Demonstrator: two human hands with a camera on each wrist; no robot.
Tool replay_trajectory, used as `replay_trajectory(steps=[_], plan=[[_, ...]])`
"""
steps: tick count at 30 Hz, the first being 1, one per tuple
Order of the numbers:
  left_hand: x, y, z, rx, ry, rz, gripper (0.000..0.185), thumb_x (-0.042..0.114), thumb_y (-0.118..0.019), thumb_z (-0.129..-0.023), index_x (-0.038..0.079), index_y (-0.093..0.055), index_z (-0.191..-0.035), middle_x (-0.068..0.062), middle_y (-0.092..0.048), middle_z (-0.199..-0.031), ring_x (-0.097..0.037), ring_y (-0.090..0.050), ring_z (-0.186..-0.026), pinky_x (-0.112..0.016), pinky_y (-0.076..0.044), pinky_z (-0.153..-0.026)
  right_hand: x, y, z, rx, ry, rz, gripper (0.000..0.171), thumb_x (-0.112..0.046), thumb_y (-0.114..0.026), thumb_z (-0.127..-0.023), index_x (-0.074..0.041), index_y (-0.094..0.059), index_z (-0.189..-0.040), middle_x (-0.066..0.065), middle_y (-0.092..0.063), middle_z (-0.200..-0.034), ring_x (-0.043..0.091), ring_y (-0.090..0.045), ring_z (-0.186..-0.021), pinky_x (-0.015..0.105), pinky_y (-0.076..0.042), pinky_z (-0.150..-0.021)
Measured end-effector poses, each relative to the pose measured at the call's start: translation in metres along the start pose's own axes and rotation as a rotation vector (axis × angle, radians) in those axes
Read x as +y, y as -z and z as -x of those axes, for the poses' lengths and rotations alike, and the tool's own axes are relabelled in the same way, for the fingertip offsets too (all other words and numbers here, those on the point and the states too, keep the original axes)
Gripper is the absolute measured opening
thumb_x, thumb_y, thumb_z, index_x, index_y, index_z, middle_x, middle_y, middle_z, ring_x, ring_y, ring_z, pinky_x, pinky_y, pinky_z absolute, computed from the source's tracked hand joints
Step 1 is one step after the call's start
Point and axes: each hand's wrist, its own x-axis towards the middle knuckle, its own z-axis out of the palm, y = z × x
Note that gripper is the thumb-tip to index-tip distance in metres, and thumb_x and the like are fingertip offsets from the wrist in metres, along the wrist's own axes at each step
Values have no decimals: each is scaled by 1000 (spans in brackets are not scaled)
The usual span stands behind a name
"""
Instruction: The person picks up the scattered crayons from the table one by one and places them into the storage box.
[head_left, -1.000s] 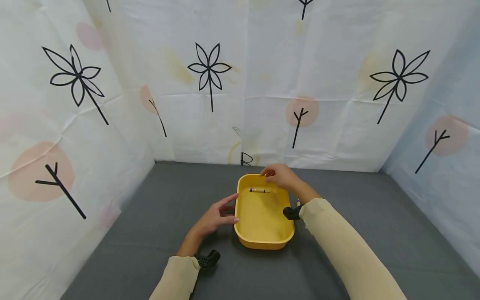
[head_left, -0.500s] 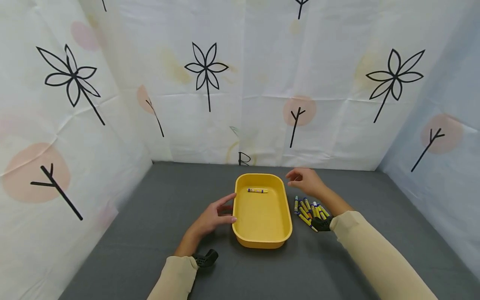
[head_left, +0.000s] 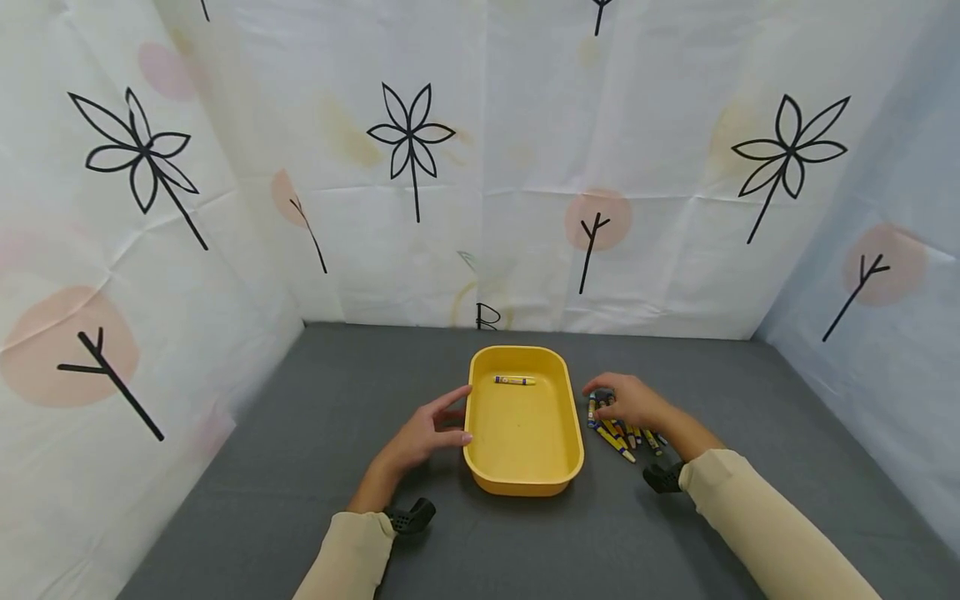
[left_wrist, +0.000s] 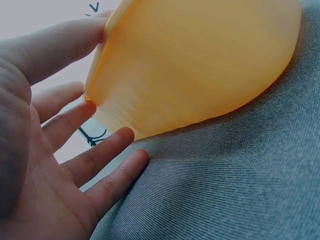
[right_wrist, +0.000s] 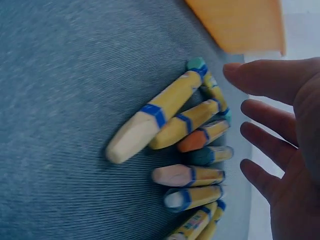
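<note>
On the grey cloth surface [head_left: 315,467], walled round by a white backdrop printed with black flowers [head_left: 525,167], we see a yellow tray [head_left: 525,482] lying between our two hands. Our left hand [head_left: 426,435] rests against the tray's left wall, fingers straight and spread, touching the rim and the outer side without curling round it. Our right hand [head_left: 630,400] hovers over a heap of crayons [head_left: 622,437] just to the right of the tray; its fingers hang loosely bent above the crayons and grip none of them, as the right wrist view shows. One single crayon [head_left: 514,381] lies inside the tray, near its far end.
</note>
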Motion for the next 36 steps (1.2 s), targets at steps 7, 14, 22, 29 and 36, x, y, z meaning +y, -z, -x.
replay_trajectory(steps=[7,14,22,29,36], plan=[[1,1,0,-6,4,3,79,16,-72,-88,2,-29,-152,-22,-29,-154,-43,-41,-131,-52,-39,-102,7,-8,-3,-16,72,44,32,-5,-72,-87,-6,-66,-118,16,-60,-123,38,-55,-113,50,-49,-88],[0,0,0,-3,10,12,79,18,-73,-88,4,-30,-152,-22,-29,-154,-42,-42,-131,-51,-40,-102,10,-8,-5,-17,130,63,25,-1,-70,-86,-6,-69,-111,12,-65,-115,35,-57,-104,50,-49,-84],[-3,0,-1,-1,-3,4,78,16,-72,-88,3,-30,-152,-21,-29,-154,-42,-41,-131,-52,-40,-102,16,-7,-6,51,118,137,15,-5,-72,-86,-9,-75,-100,1,-64,-92,27,-54,-89,42,-45,-75],[-6,0,-3,0,-6,26,78,16,-72,-88,4,-30,-152,-21,-28,-155,-43,-40,-132,-52,-39,-102,20,-3,-5,76,28,159,12,-11,-70,-89,-10,-74,-101,-2,-60,-89,20,-51,-84,38,-43,-71],[-23,2,-8,4,-13,1,78,11,-71,-88,4,-29,-153,-20,-27,-155,-42,-41,-132,-54,-37,-103,16,5,-4,182,-14,102,12,-7,-69,-89,-6,-71,-102,1,-59,-88,19,-55,-79,39,-48,-69]])
